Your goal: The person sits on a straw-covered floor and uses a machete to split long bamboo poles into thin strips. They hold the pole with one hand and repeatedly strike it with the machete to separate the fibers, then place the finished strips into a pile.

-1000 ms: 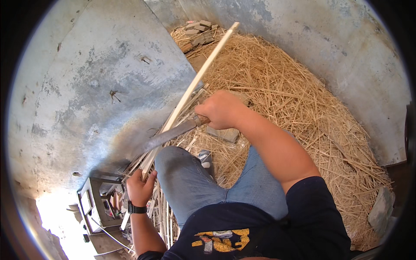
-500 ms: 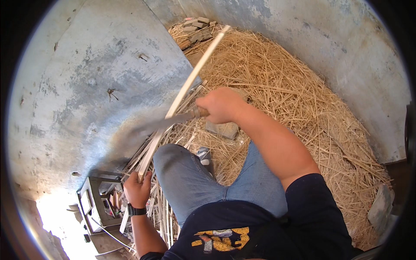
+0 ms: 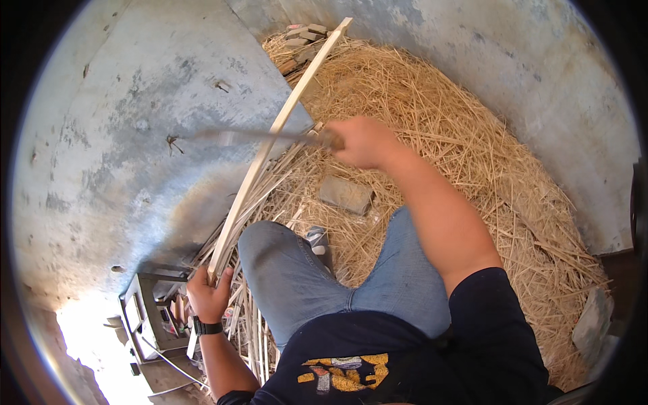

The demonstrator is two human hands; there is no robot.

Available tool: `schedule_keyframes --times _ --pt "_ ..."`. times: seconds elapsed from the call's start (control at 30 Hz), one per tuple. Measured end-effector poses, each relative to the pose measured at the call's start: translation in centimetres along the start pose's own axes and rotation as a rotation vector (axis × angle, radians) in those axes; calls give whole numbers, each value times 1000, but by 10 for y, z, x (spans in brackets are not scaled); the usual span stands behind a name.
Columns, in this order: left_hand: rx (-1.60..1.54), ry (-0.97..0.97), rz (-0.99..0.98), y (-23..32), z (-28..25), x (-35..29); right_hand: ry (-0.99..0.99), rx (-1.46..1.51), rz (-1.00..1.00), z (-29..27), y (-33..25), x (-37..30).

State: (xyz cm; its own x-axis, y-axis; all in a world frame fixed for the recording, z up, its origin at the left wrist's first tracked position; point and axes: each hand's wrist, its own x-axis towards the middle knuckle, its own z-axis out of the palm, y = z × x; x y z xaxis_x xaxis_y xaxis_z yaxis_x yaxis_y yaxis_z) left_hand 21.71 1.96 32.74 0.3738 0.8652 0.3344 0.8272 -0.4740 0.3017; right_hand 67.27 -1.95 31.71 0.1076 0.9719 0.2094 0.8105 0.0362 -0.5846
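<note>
My left hand (image 3: 209, 295), with a dark watch on its wrist, is closed round the near end of a long pale wooden strip (image 3: 252, 171). The strip slants up and away to the right, its far end raised toward the wall. A wooden-handled knife (image 3: 297, 138) is gripped in my right hand (image 3: 364, 142). Its blade is smeared by motion, points left and crosses the strip about midway along. Whether the blade touches the strip I cannot tell.
Straw-like shavings (image 3: 432, 128) cover the floor, with a flat stone block (image 3: 346, 194) between my knees. Thin strips (image 3: 253, 324) lie beside my left leg. A wooden box with odds and ends (image 3: 155, 314) stands at lower left. Worn grey walls (image 3: 135, 135) surround me; bricks (image 3: 307, 34) lie far off.
My right hand has moved farther away and slightly right with the knife, whose blade now lies more level. The strip has shifted a little outward; my left hand has moved slightly left.
</note>
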Motion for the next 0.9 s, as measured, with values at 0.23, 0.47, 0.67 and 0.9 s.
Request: schedule_keyframes --times 0.23,0.47,0.67,0.9 --pt "-36 73 112 0 -8 -2 -14 120 59 -4 25 4" --pt "-3 46 90 -12 -14 -8 70 196 91 6 26 6" --pt "52 59 113 3 -19 -8 -148 62 -75 10 -4 2" --pt "110 64 107 -16 -22 -11 232 457 261 22 69 14"
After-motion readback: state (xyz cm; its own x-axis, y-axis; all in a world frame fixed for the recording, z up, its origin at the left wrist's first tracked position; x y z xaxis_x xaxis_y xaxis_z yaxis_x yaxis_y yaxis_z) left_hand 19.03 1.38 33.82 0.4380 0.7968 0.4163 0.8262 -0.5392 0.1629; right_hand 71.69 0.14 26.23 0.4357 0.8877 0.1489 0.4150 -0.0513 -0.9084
